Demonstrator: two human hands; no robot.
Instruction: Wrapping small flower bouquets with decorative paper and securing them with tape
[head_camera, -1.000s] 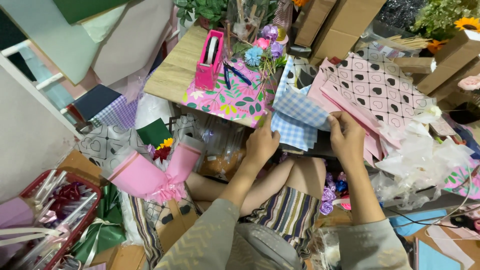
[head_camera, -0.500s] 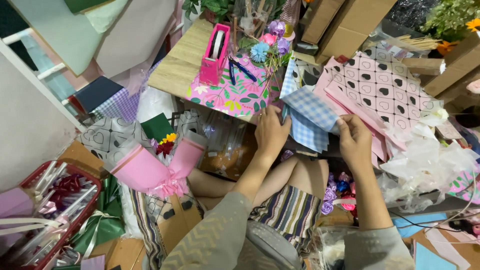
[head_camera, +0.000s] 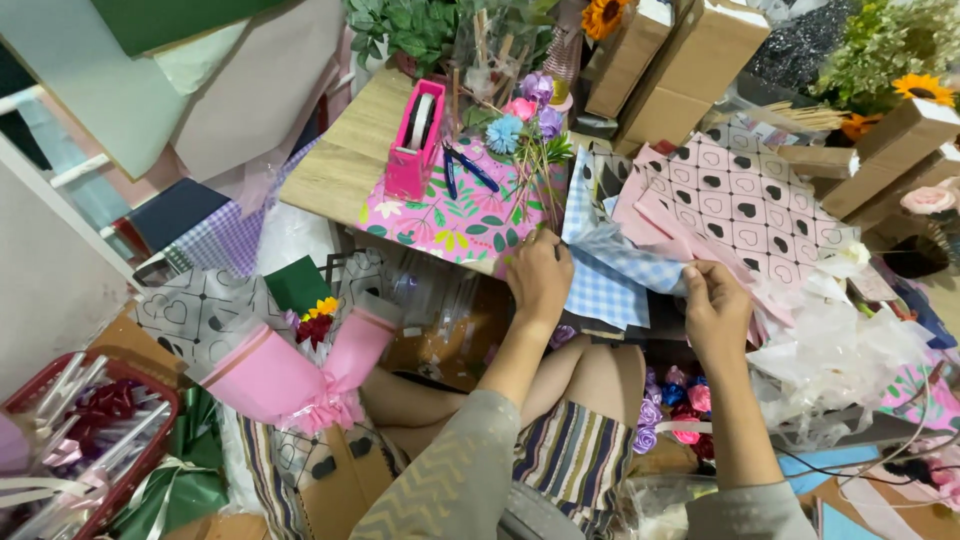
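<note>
My left hand (head_camera: 541, 278) rests on the front edge of a low wooden table (head_camera: 345, 160), fingers on the pink floral sheet (head_camera: 450, 215) and the blue-and-white checked wrapping sheet (head_camera: 605, 285). My right hand (head_camera: 715, 305) pinches the edge of the pink wrapping sheets with black heart pattern (head_camera: 745, 200), next to the checked sheet. Both sheets hang over the table edge above my knees.
A pink tape dispenser (head_camera: 415, 140), blue pliers (head_camera: 462, 170) and paper flowers (head_camera: 520, 115) sit on the table. A pink wrapped bouquet (head_camera: 290, 375) lies left of my legs, a red basket of ribbons (head_camera: 90, 440) at far left. Cardboard boxes (head_camera: 680, 70) and sunflowers (head_camera: 920, 90) stand behind.
The view has shifted and both hands have moved slightly down and right along the sheet edges. My right hand now pinches the pink heart sheets lower down.
</note>
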